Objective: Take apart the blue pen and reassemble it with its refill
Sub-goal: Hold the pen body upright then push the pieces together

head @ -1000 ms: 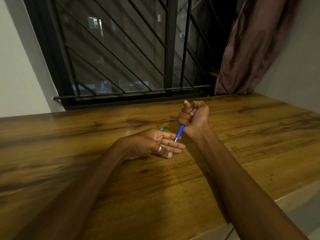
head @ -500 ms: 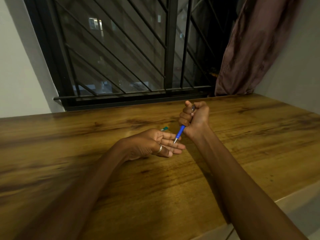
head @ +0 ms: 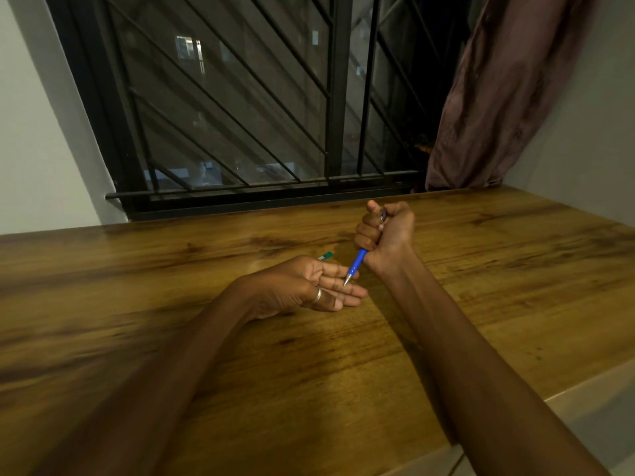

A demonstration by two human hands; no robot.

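My right hand [head: 386, 235] is closed in a fist around the blue pen [head: 355, 265], thumb up at its top end. The pen slants down to the left, and its silver tip rests on the fingers of my left hand [head: 309, 285]. That hand lies palm up on the wooden table [head: 343, 365], fingers spread flat, a ring on one finger, holding nothing. Most of the pen's upper barrel is hidden inside the fist.
A small teal and white piece [head: 325, 256] lies on the table just behind my left hand. A barred window [head: 261, 108] runs along the table's far edge, with a dark curtain [head: 508, 91] at the right. The table's near edge is at the lower right.
Hardly anything differs: the pen tip has stayed against my left fingers, and both hands have kept their places.
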